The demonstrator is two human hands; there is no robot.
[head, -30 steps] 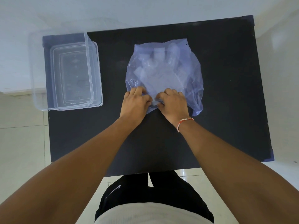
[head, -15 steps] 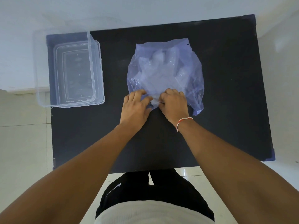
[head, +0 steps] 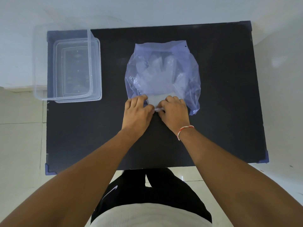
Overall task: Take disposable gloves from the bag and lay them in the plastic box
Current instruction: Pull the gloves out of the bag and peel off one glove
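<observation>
A translucent bluish plastic bag (head: 186, 68) lies flat in the middle of the black table (head: 229, 95). Inside it a stack of clear disposable gloves (head: 155, 72) shows through, fingers pointing away from me. My left hand (head: 136, 112) and my right hand (head: 174, 110) sit side by side at the bag's near opening. Both pinch the whitish cuff end of the gloves (head: 155, 99), which sticks out between them. The clear plastic box (head: 68, 97) stands at the table's far left with nothing visible inside.
The box overhangs the table's left edge. The table has blue corner guards, and a pale tiled floor lies around it. My legs in black shorts stand at the near edge.
The whitish glove cuff has come further out of the bag's opening between my hands. My hands have spread slightly apart. The bag and box have stayed where they were.
</observation>
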